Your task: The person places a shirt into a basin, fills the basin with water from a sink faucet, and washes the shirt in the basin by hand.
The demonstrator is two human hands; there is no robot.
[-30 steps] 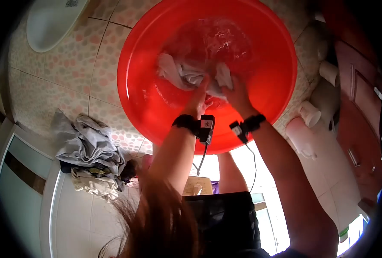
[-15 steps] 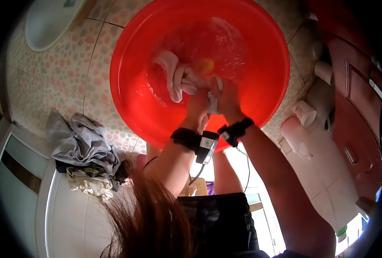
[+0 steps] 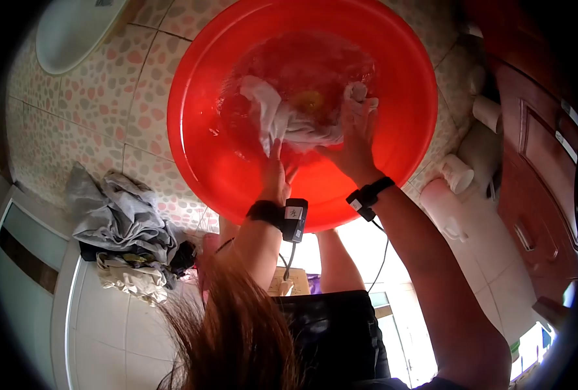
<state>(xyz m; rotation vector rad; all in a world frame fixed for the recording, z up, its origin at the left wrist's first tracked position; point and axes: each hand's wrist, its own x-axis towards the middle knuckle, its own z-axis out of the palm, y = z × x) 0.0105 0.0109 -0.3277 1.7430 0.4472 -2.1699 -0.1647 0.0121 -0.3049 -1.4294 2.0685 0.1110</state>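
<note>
A large red basin (image 3: pixel 195 130) holds water and a wet, pale grey piece of clothing (image 3: pixel 315 133), which lies stretched across the water. My left hand (image 3: pixel 276 175) is at the cloth's left part, fingers extended and apart, the tips touching or right beside the fabric. Farther right, my right hand (image 3: pixel 355 146) is spread open with its fingers against the cloth's right end and its thumb pointing left. A blurred yellow patch (image 3: pixel 307 101) shows in the water behind the cloth. Both wrists wear black straps with small devices.
Grey clothing (image 3: pixel 123 211) and a beige garment (image 3: pixel 131 276) lie piled on the tiled floor at left. On the right are a pinkish pitcher (image 3: pixel 442 205), a white cup (image 3: pixel 457 173) and a dark red cabinet (image 3: pixel 539 162). Cables hang from the wrist devices.
My hands have moved apart from their closed grip on the bunched cloth. Both have opened, and the cloth now lies spread wider to the right in the water.
</note>
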